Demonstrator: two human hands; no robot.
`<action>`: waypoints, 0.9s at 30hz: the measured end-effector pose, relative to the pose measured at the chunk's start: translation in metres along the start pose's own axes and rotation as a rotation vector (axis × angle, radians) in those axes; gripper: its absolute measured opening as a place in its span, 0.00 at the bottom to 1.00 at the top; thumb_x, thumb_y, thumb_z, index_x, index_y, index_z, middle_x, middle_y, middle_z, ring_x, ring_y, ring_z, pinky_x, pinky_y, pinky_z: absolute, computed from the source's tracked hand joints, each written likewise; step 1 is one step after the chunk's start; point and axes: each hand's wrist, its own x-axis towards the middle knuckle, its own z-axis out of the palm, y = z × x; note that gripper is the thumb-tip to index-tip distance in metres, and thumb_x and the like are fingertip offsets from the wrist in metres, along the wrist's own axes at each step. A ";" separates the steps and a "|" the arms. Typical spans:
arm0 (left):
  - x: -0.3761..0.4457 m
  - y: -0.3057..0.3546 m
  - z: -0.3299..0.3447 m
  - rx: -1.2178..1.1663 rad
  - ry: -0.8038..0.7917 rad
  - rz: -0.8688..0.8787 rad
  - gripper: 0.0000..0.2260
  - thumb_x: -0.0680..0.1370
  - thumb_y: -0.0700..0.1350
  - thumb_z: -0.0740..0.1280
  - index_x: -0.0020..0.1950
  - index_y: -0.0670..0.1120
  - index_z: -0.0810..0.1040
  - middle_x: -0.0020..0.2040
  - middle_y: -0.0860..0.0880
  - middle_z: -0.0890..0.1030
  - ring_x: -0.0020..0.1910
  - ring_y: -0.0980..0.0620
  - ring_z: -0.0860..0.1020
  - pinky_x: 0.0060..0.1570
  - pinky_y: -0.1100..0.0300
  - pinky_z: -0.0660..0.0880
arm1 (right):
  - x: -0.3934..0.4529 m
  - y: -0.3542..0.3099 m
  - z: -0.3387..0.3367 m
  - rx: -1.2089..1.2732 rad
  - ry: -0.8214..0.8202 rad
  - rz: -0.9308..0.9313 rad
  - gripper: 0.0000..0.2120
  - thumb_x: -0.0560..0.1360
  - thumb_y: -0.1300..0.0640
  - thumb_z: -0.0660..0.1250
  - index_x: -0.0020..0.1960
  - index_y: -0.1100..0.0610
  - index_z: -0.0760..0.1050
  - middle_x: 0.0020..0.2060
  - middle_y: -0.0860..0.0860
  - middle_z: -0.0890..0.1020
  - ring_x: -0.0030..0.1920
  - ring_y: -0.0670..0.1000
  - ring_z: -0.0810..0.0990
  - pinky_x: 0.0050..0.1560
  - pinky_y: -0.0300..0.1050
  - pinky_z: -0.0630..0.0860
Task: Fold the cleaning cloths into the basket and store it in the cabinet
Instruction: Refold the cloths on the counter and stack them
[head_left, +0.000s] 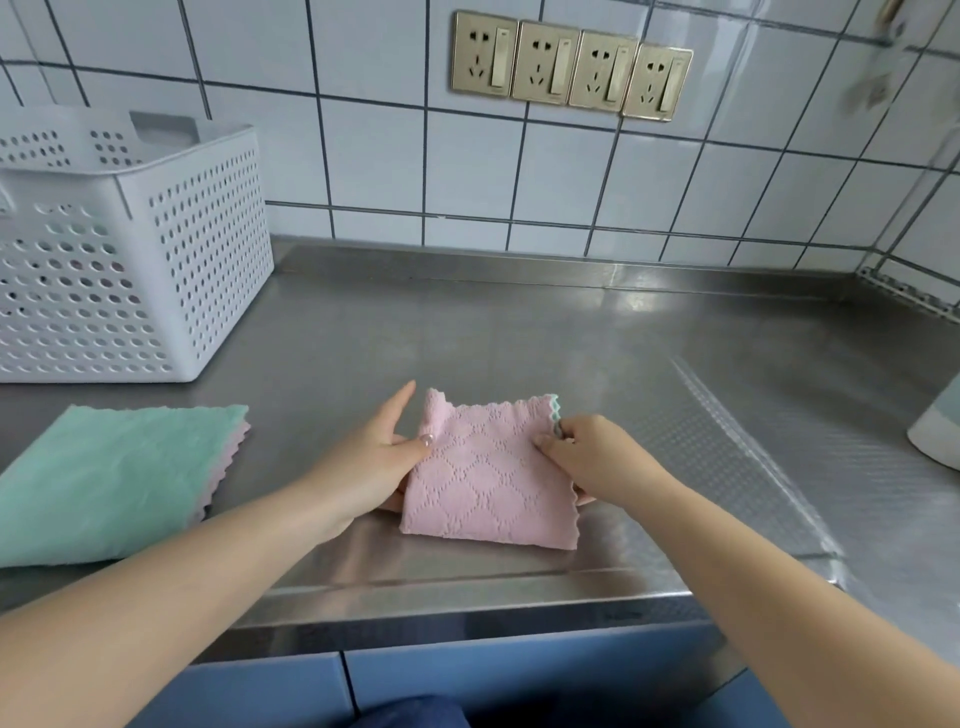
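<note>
A folded pink cleaning cloth (491, 480) with a quilted diamond pattern and a green edge sits near the front of the steel counter (519, 332). My left hand (376, 460) holds its left side, thumb on top and fingers underneath. My right hand (597, 457) pinches its right edge near the top corner. A second cloth (109, 478), green on top and pink beneath, lies flat at the left front. The white perforated basket (119, 249) stands at the back left; pink and green show faintly through its holes.
A tiled wall with a row of brass sockets (571, 65) rises behind the counter. A white and pale blue container (937, 431) is cut off at the right edge. Blue cabinet fronts (467, 680) run below the counter's front lip.
</note>
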 end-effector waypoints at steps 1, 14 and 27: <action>0.001 0.000 0.000 0.003 -0.019 -0.015 0.28 0.79 0.45 0.62 0.73 0.66 0.54 0.52 0.51 0.83 0.53 0.49 0.81 0.61 0.48 0.72 | 0.002 0.000 0.001 0.006 -0.009 0.016 0.12 0.78 0.52 0.60 0.42 0.60 0.73 0.32 0.53 0.77 0.34 0.56 0.82 0.41 0.51 0.82; 0.003 0.017 -0.008 -0.011 -0.179 -0.166 0.17 0.80 0.44 0.61 0.69 0.50 0.69 0.48 0.46 0.81 0.36 0.52 0.79 0.39 0.58 0.80 | 0.004 -0.003 -0.008 -0.019 -0.024 0.100 0.14 0.76 0.51 0.64 0.59 0.54 0.69 0.34 0.51 0.78 0.29 0.49 0.79 0.30 0.40 0.79; 0.015 0.005 0.037 1.065 -0.095 0.420 0.23 0.81 0.44 0.51 0.77 0.48 0.54 0.77 0.51 0.55 0.76 0.52 0.51 0.75 0.53 0.46 | -0.008 -0.026 0.063 -0.563 0.187 -0.300 0.19 0.79 0.56 0.50 0.70 0.55 0.62 0.70 0.50 0.63 0.73 0.52 0.56 0.69 0.63 0.51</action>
